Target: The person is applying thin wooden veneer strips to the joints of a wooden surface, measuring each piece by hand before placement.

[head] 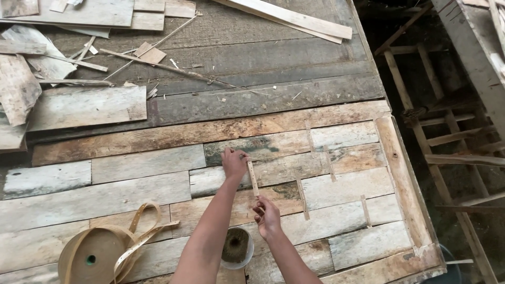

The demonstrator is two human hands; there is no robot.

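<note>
Both hands press a paper strip (253, 178) flat on the boards (131, 194): left hand (234, 162) open-palmed, right hand (267, 214) pinching.

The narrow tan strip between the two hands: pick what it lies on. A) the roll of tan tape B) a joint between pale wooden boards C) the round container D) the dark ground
B: the narrow tan strip lies flat over a seam in the pale wooden boards, left hand at its top, right hand at its bottom.

Open boards lie right of my hands; the tape roll (94, 255) and small container (236, 247) block the near-left approach.
</note>
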